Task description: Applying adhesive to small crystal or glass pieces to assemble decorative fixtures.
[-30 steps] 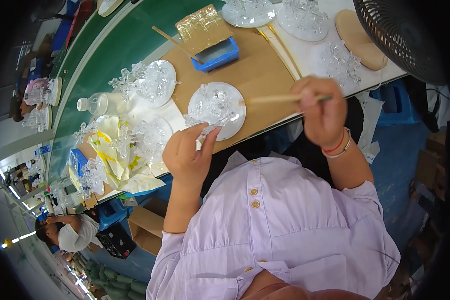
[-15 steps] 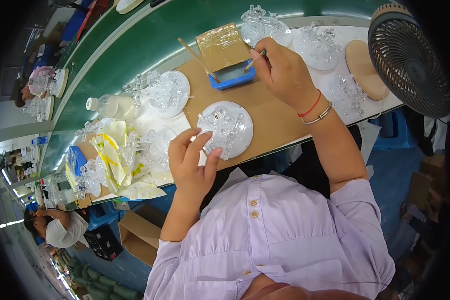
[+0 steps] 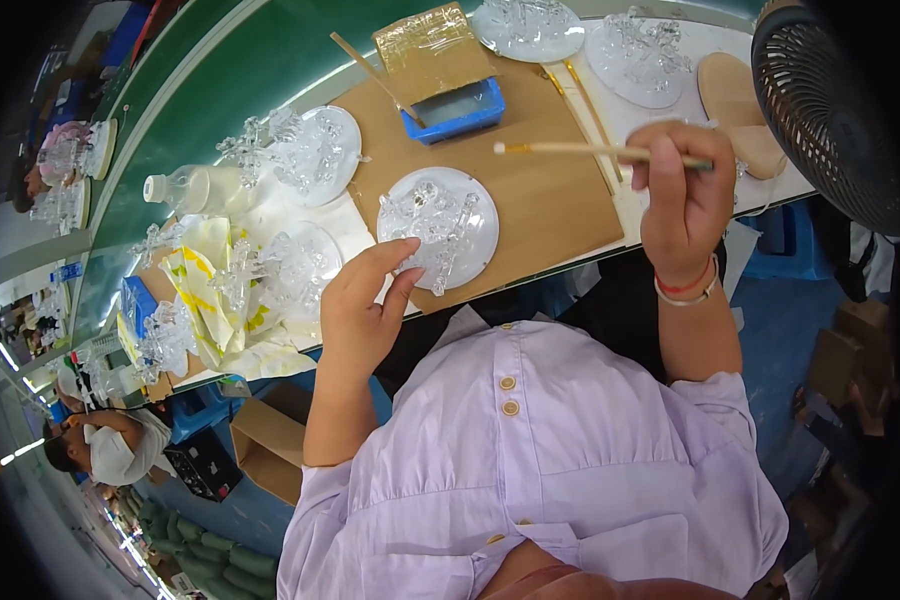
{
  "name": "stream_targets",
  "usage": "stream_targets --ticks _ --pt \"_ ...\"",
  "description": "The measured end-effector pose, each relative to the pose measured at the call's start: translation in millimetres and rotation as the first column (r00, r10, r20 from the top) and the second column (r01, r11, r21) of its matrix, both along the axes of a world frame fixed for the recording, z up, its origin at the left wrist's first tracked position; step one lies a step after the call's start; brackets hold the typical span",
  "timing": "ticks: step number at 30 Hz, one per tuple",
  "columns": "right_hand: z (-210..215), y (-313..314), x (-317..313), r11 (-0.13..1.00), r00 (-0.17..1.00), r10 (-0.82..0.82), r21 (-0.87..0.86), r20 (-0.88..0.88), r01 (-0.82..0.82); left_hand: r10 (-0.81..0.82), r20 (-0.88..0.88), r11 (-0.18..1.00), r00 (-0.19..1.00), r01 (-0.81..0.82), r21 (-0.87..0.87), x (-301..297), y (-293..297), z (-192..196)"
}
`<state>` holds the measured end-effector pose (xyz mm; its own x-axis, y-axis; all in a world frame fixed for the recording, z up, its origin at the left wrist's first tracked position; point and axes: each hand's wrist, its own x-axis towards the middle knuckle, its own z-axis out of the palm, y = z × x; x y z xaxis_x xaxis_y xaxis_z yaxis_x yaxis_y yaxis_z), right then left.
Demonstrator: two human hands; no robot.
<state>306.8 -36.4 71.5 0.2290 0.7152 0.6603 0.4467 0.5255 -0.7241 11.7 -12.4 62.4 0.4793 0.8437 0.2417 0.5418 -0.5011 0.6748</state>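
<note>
Brown cardboard (image 3: 560, 205) lies across the middle of the bench in my head view, with a green surface (image 3: 240, 75) beyond it and a dark fan (image 3: 830, 120) at the far right. On the cardboard, in front of me, sits a white disc (image 3: 482, 245) bearing a cluster of clear parts (image 3: 440, 222). I have the thumb and forefinger of my left hand (image 3: 365, 305) at its near left edge, a narrow gap between the tips; whether they pinch one of the clear pieces, I cannot tell. With my right hand (image 3: 685, 200) I grip a thin brush (image 3: 570, 149) firmly between thumb and fingers, its bristles pointing left over the cardboard, apart from the disc. Just beyond the bristles stands a blue tray (image 3: 460, 126), a wooden stick (image 3: 370, 70) leaning in it. Left of the disc lie a clear bottle (image 3: 205, 188) and yellow-and-white wrapping (image 3: 205, 285).
</note>
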Motion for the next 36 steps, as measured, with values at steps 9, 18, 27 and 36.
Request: stream_targets --ticks 9,18,27,36 --pt "-30 -27 -23 0.978 0.984 0.147 -0.16 0.099 -0.13 0.03 0.014 0.999 0.999 -0.029 -0.027 5 -3 0" --pt "-34 -14 -32 0.985 0.962 0.162 -0.102 0.218 -0.142 0.033 0.015 0.999 0.999 -0.033 -0.008 4 -5 -1" --pt "-29 -11 -33 0.985 0.944 0.159 0.012 0.288 -0.169 0.006 0.008 0.996 1.0 -0.007 0.084 5 -1 -2" --pt "-30 -14 -34 0.983 0.953 0.166 0.029 0.252 -0.179 0.044 0.058 0.999 0.997 -0.045 0.017 7 -3 -2"
